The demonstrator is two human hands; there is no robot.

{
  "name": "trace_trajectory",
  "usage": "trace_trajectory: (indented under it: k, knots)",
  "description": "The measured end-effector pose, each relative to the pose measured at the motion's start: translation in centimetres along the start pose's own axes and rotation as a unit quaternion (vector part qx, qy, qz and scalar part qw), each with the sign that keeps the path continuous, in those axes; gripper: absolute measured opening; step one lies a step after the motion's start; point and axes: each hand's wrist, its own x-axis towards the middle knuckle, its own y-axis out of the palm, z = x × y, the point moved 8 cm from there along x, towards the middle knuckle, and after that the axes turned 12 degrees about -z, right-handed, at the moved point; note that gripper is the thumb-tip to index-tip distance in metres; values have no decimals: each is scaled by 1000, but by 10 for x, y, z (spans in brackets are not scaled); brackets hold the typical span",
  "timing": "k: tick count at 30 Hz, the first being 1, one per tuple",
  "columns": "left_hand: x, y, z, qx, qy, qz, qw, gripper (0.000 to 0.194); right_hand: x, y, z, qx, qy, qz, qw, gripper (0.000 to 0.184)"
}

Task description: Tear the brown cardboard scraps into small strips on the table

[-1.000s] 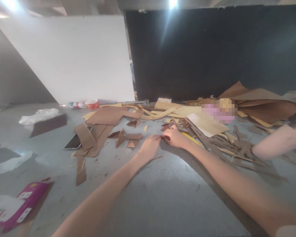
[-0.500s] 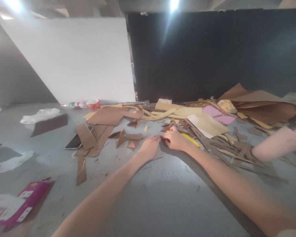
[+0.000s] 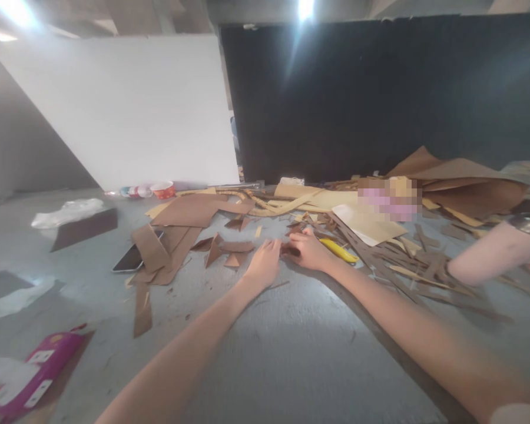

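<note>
Both my arms reach forward over a grey floor. My left hand rests palm down, fingers together, its tips touching a small dark brown cardboard scrap. My right hand is curled, pinching the other end of that scrap. A yellow utility knife lies just right of my right hand. Brown triangular offcuts lie left of my left hand.
Cardboard strips and sheets pile up to the right and behind. A phone lies under brown pieces at left. A magenta box sits at front left. Another person's limb enters from the right. Cups stand by a white board.
My hands have separated slightly, exposing the dark scrap between them. The view has shifted a little; nothing else has moved.
</note>
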Motion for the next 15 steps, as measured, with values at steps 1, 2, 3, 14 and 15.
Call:
trace_trajectory:
  k: [1,2,3,14,15]
  knots:
    - [0,0,0,0,-3,-2,1000,49,0,0,1,-1,-9,-7,1000,35]
    - [0,-1,1,-2,-8,-5,1000,52,0,-1,2,-3,-18,-14,1000,34]
    - [0,-2,2,-5,-12,-8,1000,56,0,-1,3,-5,-27,-21,999,35]
    - [0,0,-2,7,43,-3,999,44,0,1,9,-13,-53,-22,998,36]
    - [0,0,-1,3,40,-7,999,44,0,1,9,-8,-50,-24,998,35]
